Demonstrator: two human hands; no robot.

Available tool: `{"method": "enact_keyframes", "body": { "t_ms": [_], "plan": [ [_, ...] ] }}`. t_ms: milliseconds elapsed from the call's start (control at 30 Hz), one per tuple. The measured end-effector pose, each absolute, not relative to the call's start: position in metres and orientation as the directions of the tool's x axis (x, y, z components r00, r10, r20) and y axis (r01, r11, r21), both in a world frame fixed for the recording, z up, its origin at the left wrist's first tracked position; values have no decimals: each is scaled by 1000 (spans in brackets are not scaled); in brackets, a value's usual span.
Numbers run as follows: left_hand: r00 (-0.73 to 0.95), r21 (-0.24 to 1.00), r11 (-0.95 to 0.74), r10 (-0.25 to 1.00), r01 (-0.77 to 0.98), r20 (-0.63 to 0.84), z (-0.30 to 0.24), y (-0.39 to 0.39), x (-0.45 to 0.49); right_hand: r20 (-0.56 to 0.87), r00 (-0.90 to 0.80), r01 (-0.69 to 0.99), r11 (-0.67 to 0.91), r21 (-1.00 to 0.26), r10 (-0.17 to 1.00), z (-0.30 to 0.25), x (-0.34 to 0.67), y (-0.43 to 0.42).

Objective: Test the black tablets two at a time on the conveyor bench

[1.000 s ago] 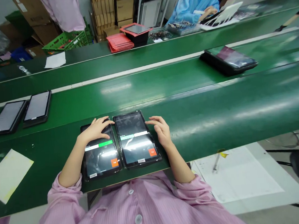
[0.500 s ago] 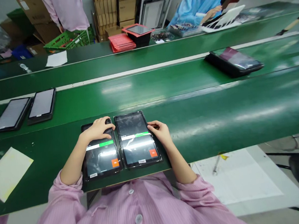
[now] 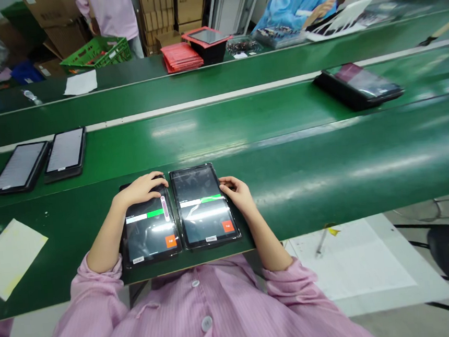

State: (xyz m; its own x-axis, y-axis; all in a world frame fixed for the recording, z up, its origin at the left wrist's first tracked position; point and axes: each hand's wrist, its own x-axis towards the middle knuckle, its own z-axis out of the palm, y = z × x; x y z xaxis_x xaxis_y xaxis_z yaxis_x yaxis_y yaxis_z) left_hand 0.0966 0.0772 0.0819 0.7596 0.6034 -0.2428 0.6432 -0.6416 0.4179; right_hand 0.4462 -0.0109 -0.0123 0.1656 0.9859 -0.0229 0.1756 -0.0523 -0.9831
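Two black tablets lie side by side in front of me, both screens lit with a white-and-green bar and an orange "Fail" square. My left hand (image 3: 144, 188) reaches across the upper part of the left tablet (image 3: 147, 237), its bent fingers gripping the top right edge. A narrow slider with a purple bar shows on that screen, just below the fingers. My right hand (image 3: 236, 191) pinches the right edge of the right tablet (image 3: 201, 223) near its upper half. Where the right fingertips meet the edge is partly hidden.
Two tablets with pale screens (image 3: 64, 150) rest at the left on the green belt (image 3: 139, 144). A tablet stack (image 3: 359, 86) sits at the right. Paper (image 3: 14, 257) lies to my left. Across the line are red sleeves (image 3: 181, 57), a green crate (image 3: 96, 51) and a co-worker's blue sleeve (image 3: 284, 3).
On the left tablet a slider has appeared. My left fingers have drawn closer together at its top right edge. My right hand stays at the right tablet's edge. The view has shifted slightly.
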Motion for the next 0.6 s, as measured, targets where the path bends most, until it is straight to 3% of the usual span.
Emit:
{"method": "enact_keyframes", "body": {
  "t_ms": [367, 600],
  "plan": [
    [722, 378, -615, 604, 692, -338, 86, 80, 105, 5, 103, 175, -13, -985, 995, -10, 450, -10],
    [740, 412, -620, 612, 668, -279, 81, 79, 99, 15, 94, 194, -4, -981, 995, -8, 451, -8]
  ]
}}
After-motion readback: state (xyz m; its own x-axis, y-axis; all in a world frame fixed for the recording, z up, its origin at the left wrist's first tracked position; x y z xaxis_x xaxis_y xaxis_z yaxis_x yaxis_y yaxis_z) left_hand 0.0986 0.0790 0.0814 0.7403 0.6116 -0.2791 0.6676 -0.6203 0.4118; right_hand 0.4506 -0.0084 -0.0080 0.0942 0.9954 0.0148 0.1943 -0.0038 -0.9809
